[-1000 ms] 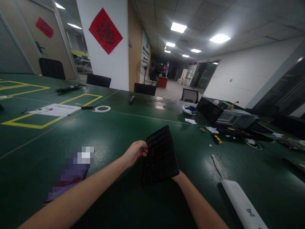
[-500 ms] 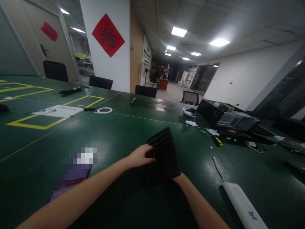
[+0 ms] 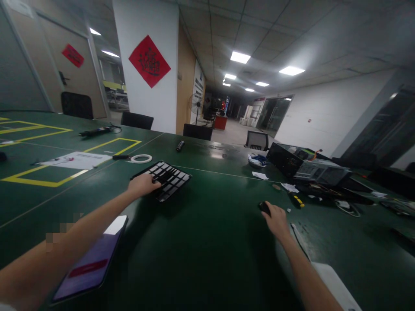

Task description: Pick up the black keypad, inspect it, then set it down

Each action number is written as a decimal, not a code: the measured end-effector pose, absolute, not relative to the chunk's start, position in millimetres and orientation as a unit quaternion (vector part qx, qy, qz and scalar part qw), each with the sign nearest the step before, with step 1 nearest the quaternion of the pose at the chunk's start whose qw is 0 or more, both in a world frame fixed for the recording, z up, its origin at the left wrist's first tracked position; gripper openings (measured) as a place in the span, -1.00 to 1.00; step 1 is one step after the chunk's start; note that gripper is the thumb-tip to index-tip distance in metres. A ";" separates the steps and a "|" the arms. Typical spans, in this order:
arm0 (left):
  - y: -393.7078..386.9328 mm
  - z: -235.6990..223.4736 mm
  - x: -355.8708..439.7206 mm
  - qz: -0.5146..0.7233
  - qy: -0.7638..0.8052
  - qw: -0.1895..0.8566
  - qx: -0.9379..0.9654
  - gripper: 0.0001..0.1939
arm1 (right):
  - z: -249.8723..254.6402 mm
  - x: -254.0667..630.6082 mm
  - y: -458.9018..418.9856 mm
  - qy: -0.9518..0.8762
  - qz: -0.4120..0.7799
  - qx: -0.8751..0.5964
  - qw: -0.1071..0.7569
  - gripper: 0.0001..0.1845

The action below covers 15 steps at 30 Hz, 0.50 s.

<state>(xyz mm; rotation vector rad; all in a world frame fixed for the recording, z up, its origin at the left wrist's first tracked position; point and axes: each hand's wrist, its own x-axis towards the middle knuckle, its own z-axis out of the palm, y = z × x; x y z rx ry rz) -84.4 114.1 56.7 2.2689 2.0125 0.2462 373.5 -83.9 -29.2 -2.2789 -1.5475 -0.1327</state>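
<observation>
My left hand (image 3: 142,185) is closed on the near left side of a black tray (image 3: 177,178) divided into a grid of compartments. The tray is tilted, and light catches its cells; its far left corner lies partly behind my fingers. Over to the right, my right hand (image 3: 277,218) grips a small black object (image 3: 265,208) whose kind I cannot make out. Both hands are over the green table (image 3: 207,233), well apart. Below my left forearm lies a phone or tablet with a lit purple screen (image 3: 97,259), partly covered by the arm.
A white power strip (image 3: 333,280) lies beside my right forearm. An opened computer case (image 3: 320,170), loose parts and a yellow-and-black tool (image 3: 297,200) sit at right. White tape roll (image 3: 141,159), paper (image 3: 78,160) and a dark cylinder (image 3: 180,146) lie farther back.
The tray has gone from between both hands to the far left with my left hand. My right hand has left it, moved right, and now holds the small black object.
</observation>
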 end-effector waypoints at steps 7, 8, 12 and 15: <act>144.8 35.2 -110.0 0.034 0.672 0.026 0.739 -0.63 | -52.0 385.1 -85.6 -0.507 -0.104 -0.851 0.087 -0.49; 147.2 35.3 -110.1 0.032 0.668 0.024 0.743 -0.60 | -52.4 384.1 -85.8 -0.509 -0.108 -0.849 0.090 -0.48; 148.5 43.5 -125.2 0.076 0.683 -0.019 0.726 -0.65 | -51.4 385.2 -86.5 -0.518 -0.101 -0.844 0.095 -0.47; 139.2 46.6 -155.4 0.097 0.710 -0.038 0.697 -0.62 | -53.2 388.2 -86.3 -0.517 -0.102 -0.845 0.091 -0.47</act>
